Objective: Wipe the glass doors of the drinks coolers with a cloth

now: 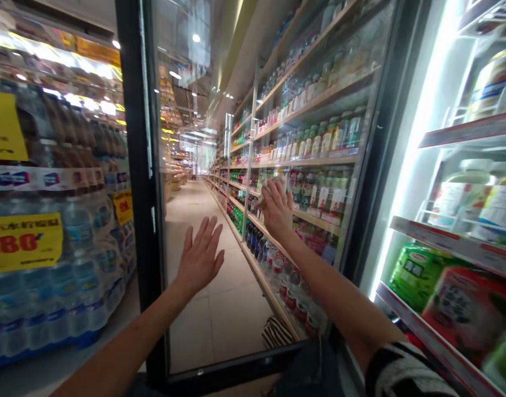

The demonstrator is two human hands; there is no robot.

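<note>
- Head view: black-framed glass door point(190, 325) seen across the middle of the frame.
- Left hand point(201, 256), lower centre: released, nothing grasped; fingers spread, palm turned to the glass. Contact with the glass cannot be told.
- Right hand point(276, 209), just right of centre: pale cloth point(262, 194) grasped under the fingers, held up at the glass.
- Cloth seen at centre of frame, partly covered by the right hand.
- Black-and-white sleeve point(405, 369) worn on the right arm, bottom right.
- Rows of bottles on shelves point(319, 160) shown in the pane; whether reflected or seen through cannot be told.
- Bottle packs point(79, 281) stacked at left; yellow price sign point(23, 242) placed in front.
- Lit shelf point(447, 242) at right: white-capped bottle point(463, 190) carried; green pouch point(416, 270) and blurred red pouch point(463, 314) set below.
</note>
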